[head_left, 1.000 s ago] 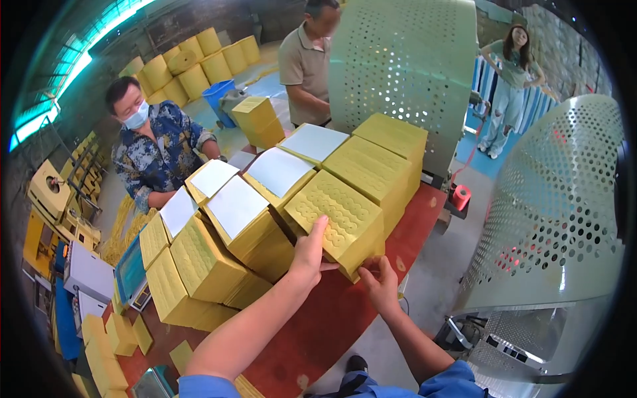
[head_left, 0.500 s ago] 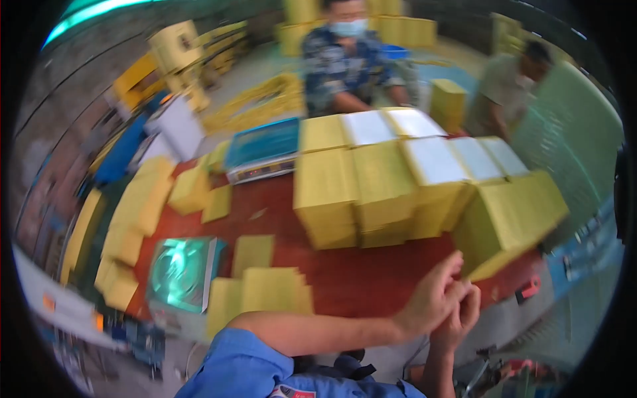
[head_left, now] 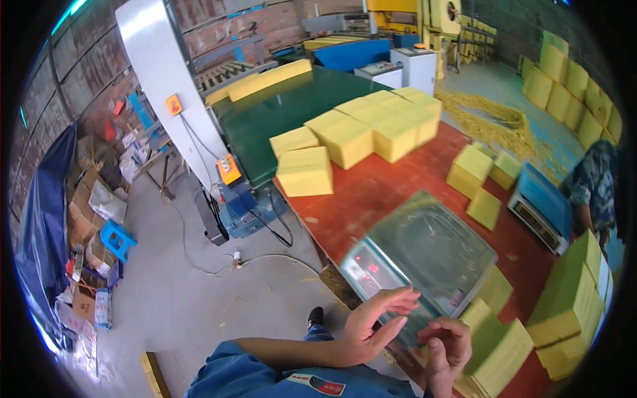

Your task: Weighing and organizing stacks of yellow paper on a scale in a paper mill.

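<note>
We list one red worktop (head_left: pixel 345 205), bearing two scales: one grey scale (head_left: pixel 424 242) nearest us, one blue scale (head_left: pixel 545 202) at right. One yellow stack (head_left: pixel 501 358) beside our right hand (head_left: pixel 448 350). Two hands, that and the left hand (head_left: pixel 381 325): apart, empty, fingers bent, at the grey scale's near corner.

Table (head_left: pixel 371 189): red, pale scuffs
Stacks (head_left: pixel 348 136): yellow
Near scale (head_left: pixel 431 239): grey-green plate, red-lit display (head_left: pixel 373 268)
Far scale (head_left: pixel 544 199): blue above, pale below
Belt (head_left: pixel 285 109): dark green
Sleeve (head_left: pixel 232 371): plain blue
Co-worker's shirt (head_left: pixel 589 176): mottled blue-and-white camouflage
Stool (head_left: pixel 118 239): bright blue
Tarpaulin (head_left: pixel 43 225): dark blue
Switch boxes (head_left: pixel 229 171): orange
</note>
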`<state>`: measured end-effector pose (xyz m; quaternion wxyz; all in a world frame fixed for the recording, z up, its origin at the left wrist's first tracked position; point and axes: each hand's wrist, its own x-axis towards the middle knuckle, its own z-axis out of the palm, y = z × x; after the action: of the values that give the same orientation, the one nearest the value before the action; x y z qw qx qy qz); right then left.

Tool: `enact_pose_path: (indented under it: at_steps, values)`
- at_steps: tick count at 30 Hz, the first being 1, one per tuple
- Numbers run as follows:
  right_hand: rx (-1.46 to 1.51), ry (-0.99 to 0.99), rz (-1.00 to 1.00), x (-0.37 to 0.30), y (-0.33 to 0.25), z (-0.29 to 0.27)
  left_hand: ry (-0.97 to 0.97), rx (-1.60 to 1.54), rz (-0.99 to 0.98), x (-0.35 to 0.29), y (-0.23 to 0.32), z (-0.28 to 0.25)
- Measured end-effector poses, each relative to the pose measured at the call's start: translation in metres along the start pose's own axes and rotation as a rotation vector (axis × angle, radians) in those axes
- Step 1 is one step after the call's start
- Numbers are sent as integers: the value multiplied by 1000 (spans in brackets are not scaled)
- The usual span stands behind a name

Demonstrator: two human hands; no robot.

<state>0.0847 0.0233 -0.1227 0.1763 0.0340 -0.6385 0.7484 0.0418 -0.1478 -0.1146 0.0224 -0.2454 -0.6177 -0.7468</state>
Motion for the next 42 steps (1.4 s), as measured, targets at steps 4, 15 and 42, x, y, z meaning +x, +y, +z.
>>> enact_pose_path:
  at_steps: [4,15,42]
  values:
    - [137,-233,132,63,50,126,235,103,22,27,-16,-128]
    - [-104,77,230,275,267,348,-132,1365,119,235,-117,-443]
    - [543,102,910,57,213,262,-149,392,-559,92,-59,-354]
